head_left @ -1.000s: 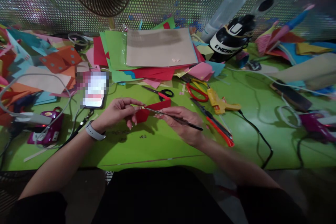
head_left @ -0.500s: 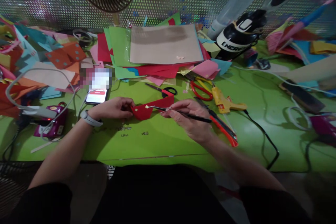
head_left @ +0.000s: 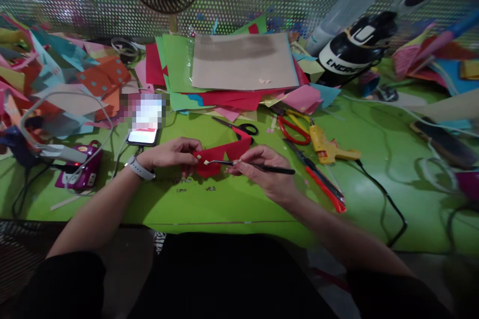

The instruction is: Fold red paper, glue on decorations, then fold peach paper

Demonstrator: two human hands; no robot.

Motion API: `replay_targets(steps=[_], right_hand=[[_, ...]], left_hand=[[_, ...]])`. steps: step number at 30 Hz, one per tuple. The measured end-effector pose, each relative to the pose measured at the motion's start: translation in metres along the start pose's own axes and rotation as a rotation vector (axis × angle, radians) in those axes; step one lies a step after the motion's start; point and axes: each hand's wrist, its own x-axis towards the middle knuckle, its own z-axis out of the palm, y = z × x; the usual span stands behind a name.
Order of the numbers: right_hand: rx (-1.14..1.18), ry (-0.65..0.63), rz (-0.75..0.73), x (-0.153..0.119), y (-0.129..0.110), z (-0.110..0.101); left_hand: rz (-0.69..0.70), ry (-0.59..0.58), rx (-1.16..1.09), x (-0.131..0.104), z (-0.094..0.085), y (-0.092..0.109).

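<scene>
A folded strip of red paper [head_left: 234, 148] is held at its left end by my left hand [head_left: 183, 153], fingers closed on it. My right hand [head_left: 264, 169] grips a pair of black tweezers [head_left: 275, 169] like a pen. The tweezers' tips meet a small pale square [head_left: 206, 163] at the red paper's face; whether it is stuck there I cannot tell. Another pale square [head_left: 198, 157] is on the paper beside my left fingertips. Small dark bits [head_left: 210, 189] lie on the green table [head_left: 232, 209] below the paper.
Black scissors [head_left: 249, 129] lie behind the red paper. To the right are red-handled pliers [head_left: 294, 129], a yellow glue gun [head_left: 329, 147] with its cord and a red cutter [head_left: 325, 187]. A phone [head_left: 144, 127] lies left; paper sheets [head_left: 243, 62] and a black bottle [head_left: 348, 55] stand behind.
The red paper has turned and tilted in my left hand. My tweezers and the pale square at their tips sit lower against it. The whole view has shifted slightly.
</scene>
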Motion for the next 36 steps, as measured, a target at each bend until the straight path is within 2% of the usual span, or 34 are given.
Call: replay_targets(steps=[9, 19, 31, 36], right_hand=[[0.003, -0.054, -0.016, 0.0008, 0.0005, -0.0005], [0.040, -0.099, 0.025, 0.0011, 0.0045, -0.0012], [0.092, -0.139, 0.080, 0.0025, 0.0038, -0.0026], [0.078, -0.152, 0.088, 0.0026, 0.0045, -0.0028]], left_hand=[[-0.023, -0.051, -0.205, 0.0001, -0.0035, -0.0061], [-0.058, -0.108, -0.201, 0.0035, 0.0024, -0.0096], [-0.058, -0.203, -0.128, 0.0061, 0.0000, -0.0079], [-0.056, -0.206, -0.112, 0.0064, 0.0015, -0.0077]])
